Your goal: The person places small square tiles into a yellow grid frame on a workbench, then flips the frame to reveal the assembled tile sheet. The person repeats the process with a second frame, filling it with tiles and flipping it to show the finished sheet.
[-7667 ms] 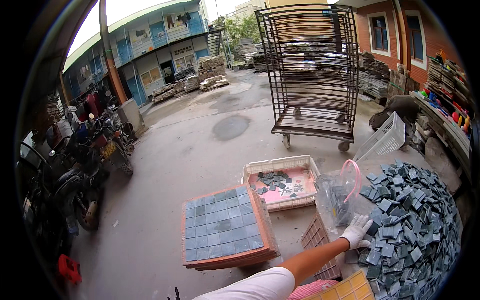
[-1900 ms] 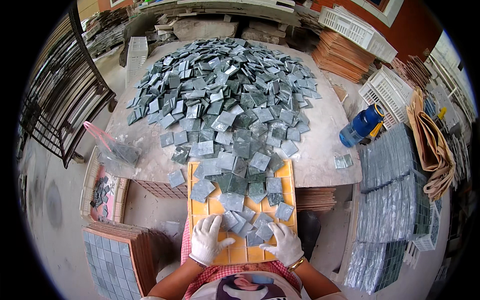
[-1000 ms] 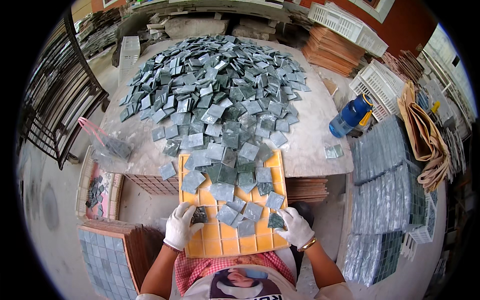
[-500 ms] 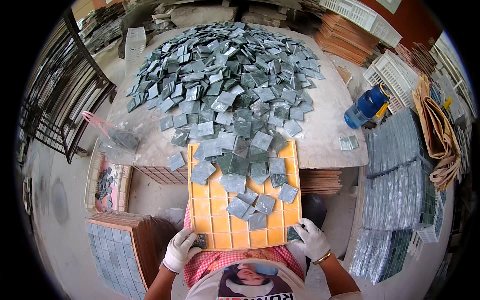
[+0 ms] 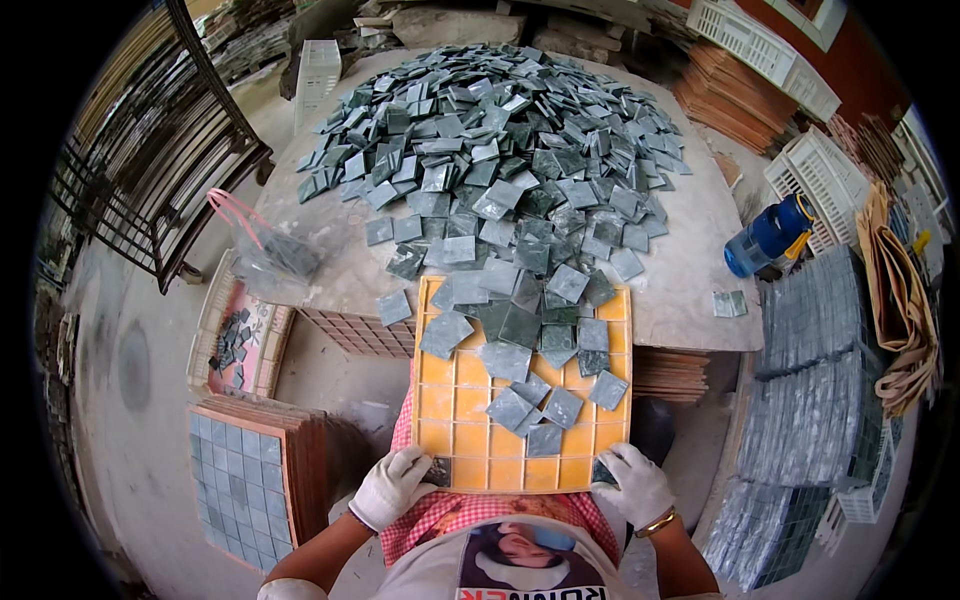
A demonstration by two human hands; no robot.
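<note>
A yellow grid tray [image 5: 460, 440] lies in front of me, its far end at the table edge. Loose square green-grey stone tiles [image 5: 520, 325] cover its upper part, while several lower cells are bare. My left hand [image 5: 393, 488], in a white glove, has its fingers closed at a dark tile [image 5: 437, 471] in the near left corner cell. Opposite it, my gloved right hand [image 5: 634, 486] closes at another dark tile [image 5: 602, 471] in the near right corner, largely covered by the fingers. Beyond the tray, a large heap of tiles [image 5: 490, 150] spreads over the table.
A blue bottle [image 5: 765, 238] stands at the table's right, near a loose tile [image 5: 729, 304]. Stacks of tile sheets [image 5: 810, 420] rise on the right; tiled boards [image 5: 240, 470] stand at lower left. A clear bag [image 5: 280, 262] with pink handles sits by the left edge.
The whole view has shifted, so the scene sits further right in the picture. Both hands stay at the tray's near corners, with only slight finger movement.
</note>
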